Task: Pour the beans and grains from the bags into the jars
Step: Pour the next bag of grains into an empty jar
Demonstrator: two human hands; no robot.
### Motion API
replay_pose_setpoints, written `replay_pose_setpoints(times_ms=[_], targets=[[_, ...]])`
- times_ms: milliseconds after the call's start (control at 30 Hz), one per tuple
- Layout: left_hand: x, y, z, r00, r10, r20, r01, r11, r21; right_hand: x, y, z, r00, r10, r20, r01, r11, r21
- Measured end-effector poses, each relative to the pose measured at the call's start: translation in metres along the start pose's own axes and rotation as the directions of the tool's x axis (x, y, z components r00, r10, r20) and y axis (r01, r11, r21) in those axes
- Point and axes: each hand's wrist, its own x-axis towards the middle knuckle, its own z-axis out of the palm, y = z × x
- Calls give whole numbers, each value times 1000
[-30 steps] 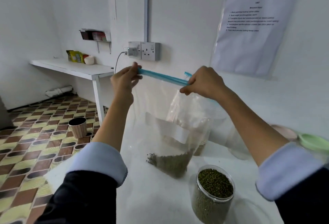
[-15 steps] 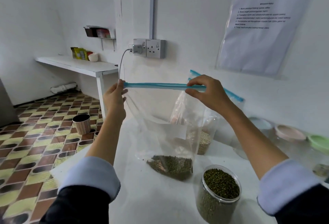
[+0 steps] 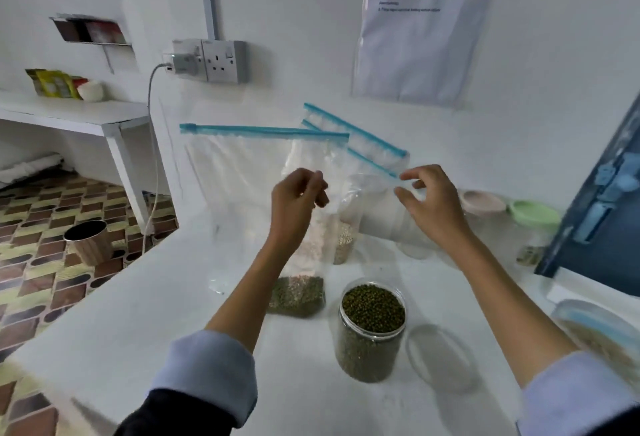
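A clear zip bag (image 3: pixel 242 172) with a blue seal strip stands on the white table (image 3: pixel 138 314), a small heap of green beans (image 3: pixel 298 297) in its bottom. Neither hand holds it. My left hand (image 3: pixel 298 203) hovers in front of the bag with loosely curled fingers and nothing in them. My right hand (image 3: pixel 429 203) is beside the low corner of a second blue-strip bag (image 3: pixel 367 144), thumb and forefinger apart. An open clear jar (image 3: pixel 372 331) full of green beans stands in front of the bag. A bag of pale grains (image 3: pixel 343 238) stands behind.
A clear lid (image 3: pixel 441 356) lies right of the jar. Jars with a pink lid (image 3: pixel 483 201) and a green lid (image 3: pixel 533 215) stand at the back right, a blue-lidded container (image 3: pixel 595 328) at the near right. The table's edge drops off to the left, above a floor bin (image 3: pixel 88 241).
Both hands have let go of the bag's blue strip and dropped lower. The bag now stands on its own on the table.
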Motion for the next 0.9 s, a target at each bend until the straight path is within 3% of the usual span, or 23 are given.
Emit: replay_pose_setpoints(times_ms=[67,133,200,267,400,467,567,600,667,700,733,767,800,867,900], targets=[[-21,-18,20,957,-133,257,119,990,70,-21,21,-5,989,78,123,-69,995,-77],[-40,-35,36,884,-238,402,209,971,117,-40,41,-12,931,233,282,-189,966,-177],[-57,-48,47,839,-308,448,270,951,149,-58,55,-17,788,390,476,-261,912,-316],[-68,-57,52,812,-344,471,310,939,151,-77,63,-17,608,495,621,-190,850,-491],[-82,-65,52,721,-435,539,446,887,120,-113,77,0,340,629,699,13,741,-672],[-82,-67,50,692,-446,567,466,877,121,-128,85,10,307,643,702,39,729,-684],[-83,-66,49,681,-466,564,525,848,66,-132,92,14,389,623,678,-35,746,-665],[-84,-66,48,690,-474,547,540,841,48,-129,92,12,449,601,661,-119,773,-623],[-87,-67,49,718,-486,499,548,836,26,-120,92,10,672,549,496,-392,833,-391],[-88,-68,49,734,-491,470,549,836,17,-116,92,11,780,547,304,-518,837,-177],[-89,-69,49,744,-500,443,555,832,6,-112,92,12,809,582,90,-588,805,77],[-90,-70,49,748,-516,417,567,823,1,-109,89,15,760,648,-47,-601,729,329],[-91,-71,49,747,-533,397,581,814,-2,-107,83,18,688,722,-73,-578,606,547],[-92,-72,49,738,-558,379,603,797,-2,-106,69,27,588,801,109,-538,288,792],[-92,-73,49,733,-565,379,614,789,-10,-108,64,31,588,781,210,-528,174,831]])
